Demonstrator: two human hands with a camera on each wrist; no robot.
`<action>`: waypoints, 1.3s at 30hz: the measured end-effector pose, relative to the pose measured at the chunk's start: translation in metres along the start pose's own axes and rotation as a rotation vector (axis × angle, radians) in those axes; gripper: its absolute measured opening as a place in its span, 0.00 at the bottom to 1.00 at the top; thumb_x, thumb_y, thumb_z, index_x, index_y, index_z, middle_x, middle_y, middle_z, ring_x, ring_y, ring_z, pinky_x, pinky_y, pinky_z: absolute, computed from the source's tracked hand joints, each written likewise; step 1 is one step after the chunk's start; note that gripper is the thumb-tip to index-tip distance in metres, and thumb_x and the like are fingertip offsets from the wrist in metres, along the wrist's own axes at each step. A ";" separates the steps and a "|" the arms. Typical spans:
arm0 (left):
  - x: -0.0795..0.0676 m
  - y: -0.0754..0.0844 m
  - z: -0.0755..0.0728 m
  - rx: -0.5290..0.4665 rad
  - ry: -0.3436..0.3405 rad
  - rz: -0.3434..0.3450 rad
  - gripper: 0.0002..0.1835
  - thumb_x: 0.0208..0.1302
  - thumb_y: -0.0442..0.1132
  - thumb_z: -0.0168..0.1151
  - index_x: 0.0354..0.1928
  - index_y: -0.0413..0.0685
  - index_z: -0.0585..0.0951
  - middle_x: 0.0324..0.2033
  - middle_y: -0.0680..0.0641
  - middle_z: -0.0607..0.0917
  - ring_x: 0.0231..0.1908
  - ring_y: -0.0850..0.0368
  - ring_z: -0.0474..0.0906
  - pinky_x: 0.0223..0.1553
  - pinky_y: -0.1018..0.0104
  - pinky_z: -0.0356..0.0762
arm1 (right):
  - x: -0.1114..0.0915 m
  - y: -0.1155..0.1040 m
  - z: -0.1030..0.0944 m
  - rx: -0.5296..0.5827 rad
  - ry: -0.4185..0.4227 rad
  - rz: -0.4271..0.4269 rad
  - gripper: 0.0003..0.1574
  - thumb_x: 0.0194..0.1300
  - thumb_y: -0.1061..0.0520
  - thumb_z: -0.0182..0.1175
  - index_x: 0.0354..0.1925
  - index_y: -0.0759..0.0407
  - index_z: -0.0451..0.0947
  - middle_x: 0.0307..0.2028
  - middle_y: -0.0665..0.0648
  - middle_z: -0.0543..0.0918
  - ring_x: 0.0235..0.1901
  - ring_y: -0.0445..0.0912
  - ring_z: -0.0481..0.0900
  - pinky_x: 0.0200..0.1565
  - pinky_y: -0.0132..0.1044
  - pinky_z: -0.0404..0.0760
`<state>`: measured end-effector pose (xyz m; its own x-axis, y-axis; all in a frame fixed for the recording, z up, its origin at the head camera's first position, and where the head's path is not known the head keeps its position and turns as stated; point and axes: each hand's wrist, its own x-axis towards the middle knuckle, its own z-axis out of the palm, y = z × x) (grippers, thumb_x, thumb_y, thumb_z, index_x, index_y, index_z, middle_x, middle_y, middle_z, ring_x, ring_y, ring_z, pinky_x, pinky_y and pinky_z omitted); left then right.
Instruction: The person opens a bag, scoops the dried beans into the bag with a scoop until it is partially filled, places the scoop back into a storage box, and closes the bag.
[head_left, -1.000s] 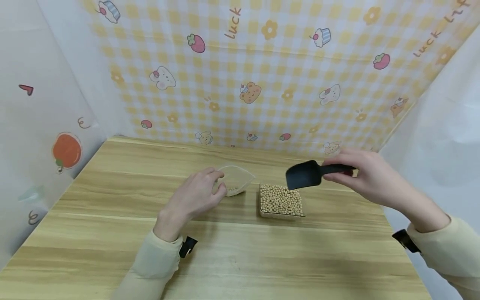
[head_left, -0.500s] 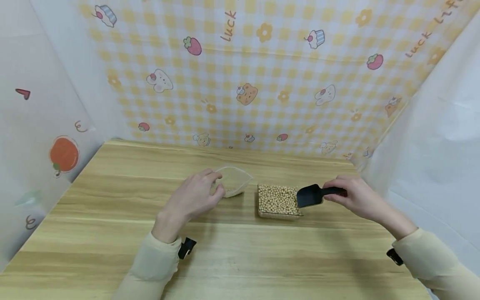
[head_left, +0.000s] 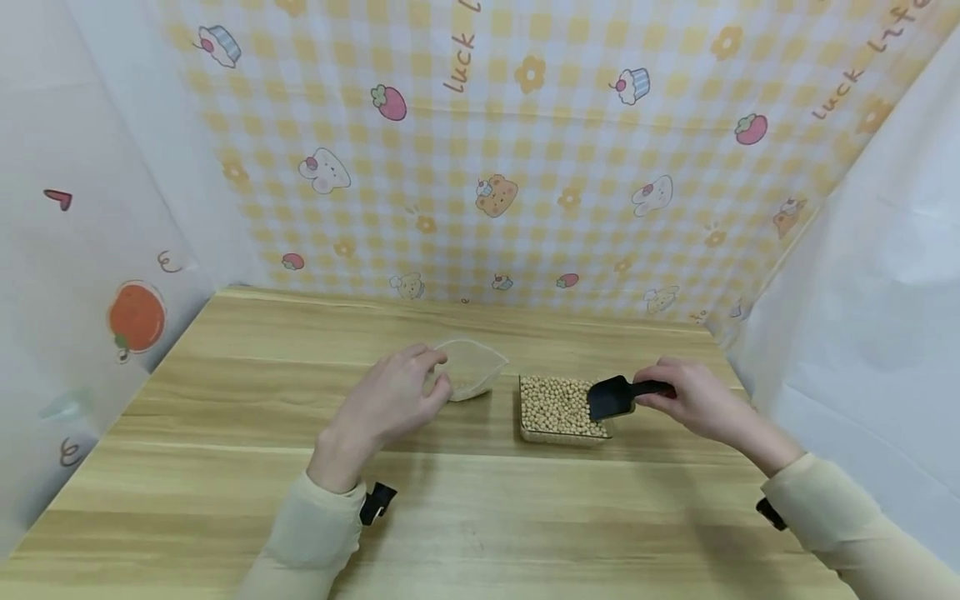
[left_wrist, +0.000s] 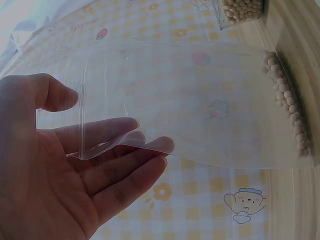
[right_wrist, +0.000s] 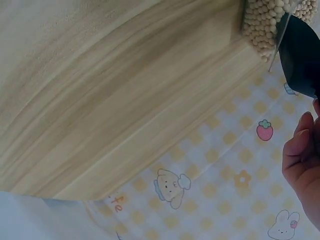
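Note:
A clear zip bag (left_wrist: 170,100) stands upright in the left wrist view, its mouth spread and a small heap of pale round beans (left_wrist: 287,97) at its bottom. My left hand (head_left: 386,396) holds it by the mouth, the fingers loosely bent at one side edge. In my right hand (head_left: 693,396), thumb and fingers grip the handle of a black scoop (head_left: 611,398). The scoop's blade tip dips into the beans at the right side of a clear rectangular container (head_left: 564,438), which is filled with the same beans. Most of the right hand is cut off in the right wrist view.
A light wooden table (head_left: 465,517) carries everything. Behind it hangs a yellow checked cloth (head_left: 450,242), with white sheets at the left (head_left: 45,333) and right (head_left: 862,333). The bag stands left of the container, a small gap between them.
My right hand has lowered the scoop from above the container's right side, then pushed it leftward into the beans. The left hand and the bag stay in place.

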<state>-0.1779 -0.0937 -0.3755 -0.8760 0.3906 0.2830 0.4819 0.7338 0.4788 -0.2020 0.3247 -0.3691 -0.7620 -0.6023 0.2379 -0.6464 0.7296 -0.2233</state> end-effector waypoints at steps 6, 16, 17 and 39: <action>0.000 0.000 -0.001 0.004 0.001 -0.006 0.23 0.68 0.46 0.47 0.53 0.38 0.82 0.51 0.44 0.82 0.46 0.49 0.81 0.49 0.53 0.78 | -0.001 0.004 0.012 0.032 -0.019 0.065 0.14 0.57 0.58 0.71 0.44 0.56 0.84 0.32 0.44 0.80 0.24 0.34 0.71 0.26 0.33 0.72; 0.002 0.000 0.000 -0.001 0.009 -0.006 0.23 0.68 0.46 0.46 0.53 0.39 0.82 0.50 0.45 0.83 0.44 0.51 0.81 0.47 0.54 0.78 | -0.007 0.013 0.037 0.175 0.026 0.154 0.16 0.60 0.55 0.69 0.48 0.55 0.84 0.40 0.48 0.84 0.37 0.43 0.82 0.37 0.40 0.80; 0.002 0.000 0.000 0.000 0.007 -0.006 0.23 0.69 0.46 0.46 0.53 0.39 0.82 0.50 0.45 0.82 0.44 0.51 0.81 0.47 0.54 0.78 | -0.008 0.014 0.040 0.192 0.029 0.160 0.15 0.61 0.54 0.68 0.48 0.54 0.84 0.41 0.48 0.85 0.39 0.44 0.82 0.38 0.41 0.80; 0.001 0.001 0.001 -0.002 -0.006 -0.015 0.23 0.68 0.46 0.48 0.54 0.38 0.81 0.51 0.44 0.82 0.46 0.50 0.80 0.48 0.53 0.77 | -0.010 0.009 0.085 0.425 0.116 0.234 0.18 0.62 0.59 0.67 0.52 0.57 0.82 0.48 0.54 0.83 0.49 0.51 0.78 0.50 0.40 0.76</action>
<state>-0.1783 -0.0924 -0.3754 -0.8831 0.3833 0.2707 0.4690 0.7383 0.4847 -0.2037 0.3093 -0.4539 -0.8947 -0.3808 0.2335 -0.4358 0.6298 -0.6430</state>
